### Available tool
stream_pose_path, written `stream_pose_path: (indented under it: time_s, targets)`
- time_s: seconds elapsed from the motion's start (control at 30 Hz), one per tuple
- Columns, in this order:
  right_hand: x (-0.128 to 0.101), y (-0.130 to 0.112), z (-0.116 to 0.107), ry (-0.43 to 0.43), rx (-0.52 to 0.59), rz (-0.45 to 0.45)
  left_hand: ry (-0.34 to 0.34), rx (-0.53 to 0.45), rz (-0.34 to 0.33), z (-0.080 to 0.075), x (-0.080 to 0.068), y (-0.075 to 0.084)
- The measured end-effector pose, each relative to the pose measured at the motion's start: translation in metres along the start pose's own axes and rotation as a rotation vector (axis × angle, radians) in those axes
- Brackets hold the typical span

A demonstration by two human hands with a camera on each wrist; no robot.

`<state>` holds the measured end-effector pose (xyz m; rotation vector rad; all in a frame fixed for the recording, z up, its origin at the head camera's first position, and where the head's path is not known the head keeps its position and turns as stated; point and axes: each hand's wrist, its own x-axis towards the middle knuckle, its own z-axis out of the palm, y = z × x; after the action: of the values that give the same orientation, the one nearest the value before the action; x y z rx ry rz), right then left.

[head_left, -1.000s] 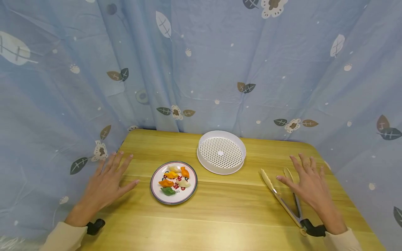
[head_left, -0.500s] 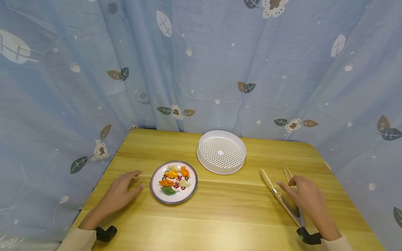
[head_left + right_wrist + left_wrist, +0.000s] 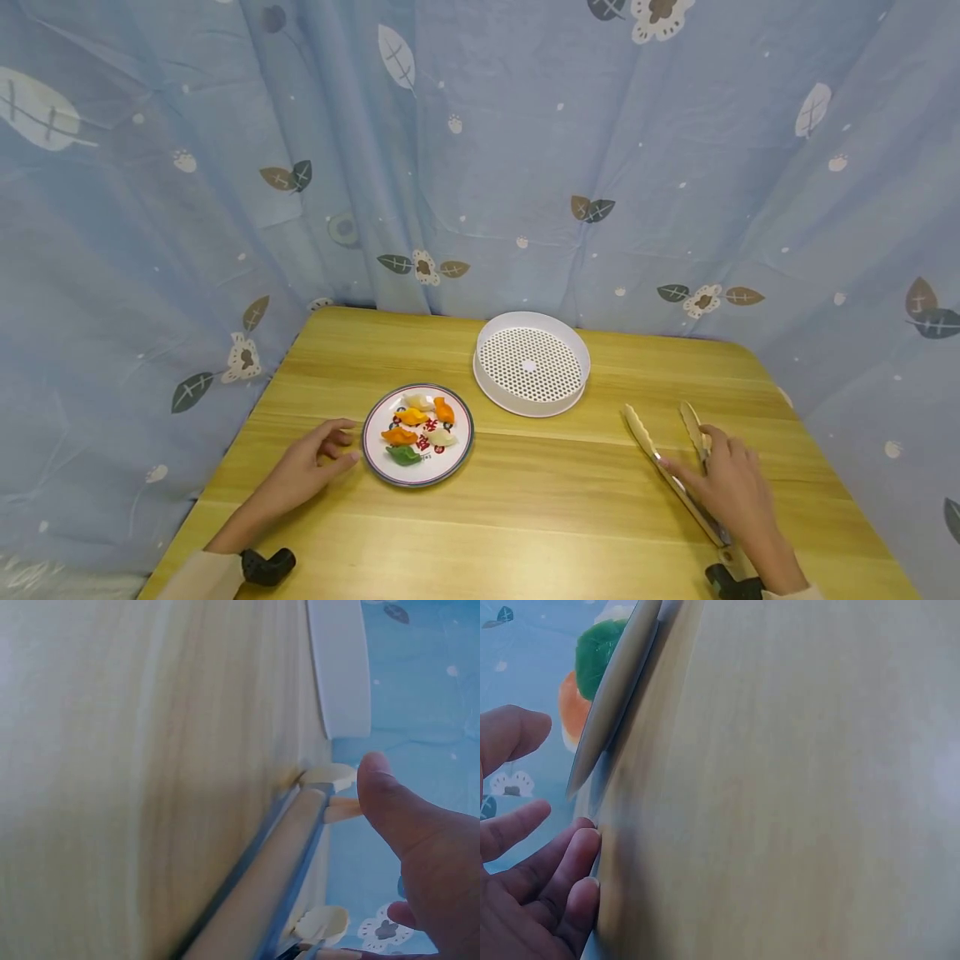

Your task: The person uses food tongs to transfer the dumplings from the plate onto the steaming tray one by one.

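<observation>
My left hand is at the left rim of a white plate with a dark blue edge, fingers relaxed. The left wrist view shows the fingertips close below the plate's edge. On the plate lie several small coloured dumpling-shaped pieces, among them a green one and an orange one. At the right, my right hand is over spread tongs with cream scalloped tips. Its thumb lies at one arm and its fingers at the other; the right wrist view shows the thumb stretched beside the tongs.
A white round steamer tray with a perforated base stands at the back middle of the wooden table. Blue patterned curtains hang behind the table and at both sides. Each wrist wears a black camera mount.
Both hands have come down from spread poses above the table. The left has moved right to the plate's rim, the right down onto the tongs. Plate, tray and tongs look unmoved.
</observation>
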<state>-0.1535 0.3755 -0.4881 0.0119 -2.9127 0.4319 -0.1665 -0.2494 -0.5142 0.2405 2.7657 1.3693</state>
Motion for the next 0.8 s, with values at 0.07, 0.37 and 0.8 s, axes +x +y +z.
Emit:
stream_pose_path:
  time_s: [0.07, 0.37, 0.8]
  targets:
    - [-0.001, 0.002, 0.002, -0.028, 0.012, 0.026, -0.004, -0.013, -0.007, 0.003, 0.001, 0.001]
    - [-0.007, 0.010, 0.011, -0.104, 0.021, 0.137, -0.004, -0.050, -0.012, 0.011, 0.005, 0.001]
    - [-0.014, 0.011, 0.020, -0.081, -0.021, 0.135, 0.001, -0.067, -0.027, 0.017, 0.009, -0.001]
